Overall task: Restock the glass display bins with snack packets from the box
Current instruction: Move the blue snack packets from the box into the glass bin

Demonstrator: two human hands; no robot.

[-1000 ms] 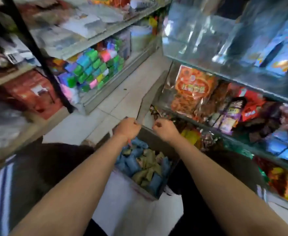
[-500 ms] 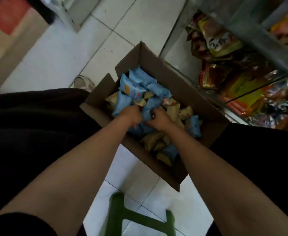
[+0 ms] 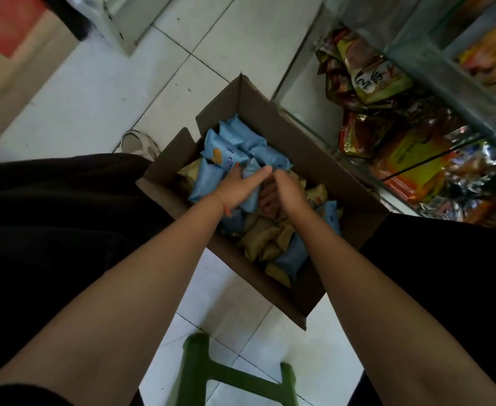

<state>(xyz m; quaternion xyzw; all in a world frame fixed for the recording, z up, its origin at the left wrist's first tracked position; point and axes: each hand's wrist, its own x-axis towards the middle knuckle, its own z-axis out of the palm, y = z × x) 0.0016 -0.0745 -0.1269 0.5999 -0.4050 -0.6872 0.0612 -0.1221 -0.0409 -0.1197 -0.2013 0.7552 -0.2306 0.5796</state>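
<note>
We look down at our left hand [image 3: 238, 189] gripping blue snack packets [image 3: 211, 177] and our right hand [image 3: 287, 191] curled among them inside the open cardboard box [image 3: 305, 153] on the white tiled floor [image 3: 94, 92], between our knees, beside the glass display bins [image 3: 416, 54] and above a green stool [image 3: 211, 376].

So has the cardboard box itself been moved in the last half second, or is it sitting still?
No. The cardboard box sits at the same place against the floor tile lines and the green stool; only the hands shifted inside it.
</note>
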